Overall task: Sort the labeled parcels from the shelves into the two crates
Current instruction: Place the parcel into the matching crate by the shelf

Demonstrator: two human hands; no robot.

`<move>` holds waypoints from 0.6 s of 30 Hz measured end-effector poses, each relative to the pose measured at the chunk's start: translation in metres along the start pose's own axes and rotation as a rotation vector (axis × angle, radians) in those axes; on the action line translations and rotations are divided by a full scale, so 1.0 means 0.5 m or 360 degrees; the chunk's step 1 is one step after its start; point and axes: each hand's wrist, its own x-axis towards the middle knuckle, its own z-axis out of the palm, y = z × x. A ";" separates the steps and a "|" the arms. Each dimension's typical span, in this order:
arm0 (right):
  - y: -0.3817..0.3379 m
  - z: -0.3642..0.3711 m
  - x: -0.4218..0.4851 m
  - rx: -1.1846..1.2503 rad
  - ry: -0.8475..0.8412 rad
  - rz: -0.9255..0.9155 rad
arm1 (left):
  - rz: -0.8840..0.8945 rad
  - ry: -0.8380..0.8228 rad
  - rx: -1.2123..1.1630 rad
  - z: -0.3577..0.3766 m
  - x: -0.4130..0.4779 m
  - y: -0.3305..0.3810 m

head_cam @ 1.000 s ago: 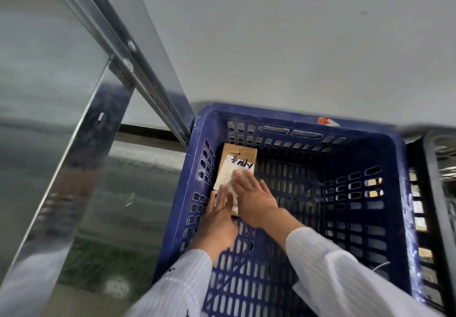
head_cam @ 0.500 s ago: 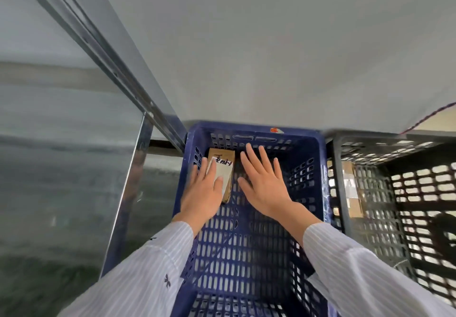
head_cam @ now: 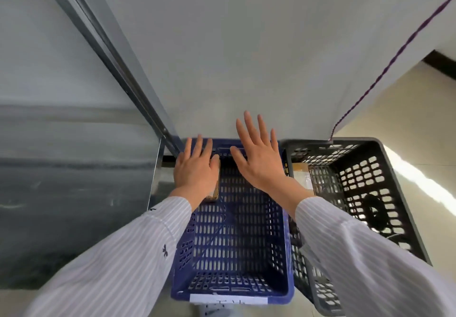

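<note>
A blue slotted crate [head_cam: 234, 289] stands on the floor below me, with a white label on its near rim. A brown labeled parcel [head_cam: 214, 193] lies in its far left corner, mostly hidden under my left hand [head_cam: 196, 173], which hovers above it with fingers spread and nothing held. My right hand [head_cam: 259, 159] is raised over the crate's far side, fingers apart and empty. To the right stands a black slotted crate [head_cam: 385, 193] with another brown parcel [head_cam: 302, 175] inside at its left wall.
A metal shelf post [head_cam: 108, 45] runs diagonally at the upper left, next to a grey shelf panel [head_cam: 61, 168]. A white wall [head_cam: 246, 45] rises behind the crates. A purple cord [head_cam: 385, 70] hangs down to the black crate's far rim.
Both hands have let go of the parcel and lifted out of the blue crate. The view has pulled back and up, which brings the black crate fully into sight.
</note>
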 end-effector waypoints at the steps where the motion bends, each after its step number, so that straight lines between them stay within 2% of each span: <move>1: -0.010 -0.025 -0.008 -0.0018 0.0031 0.0002 | -0.0005 0.0038 0.0019 -0.024 -0.012 0.007; 9: -0.082 -0.193 -0.109 -0.0171 0.0192 -0.0034 | -0.0010 0.0302 0.0099 -0.184 -0.142 0.076; 18: -0.149 -0.443 -0.283 -0.0293 0.0378 -0.0131 | 0.0027 0.0531 0.0088 -0.347 -0.377 0.153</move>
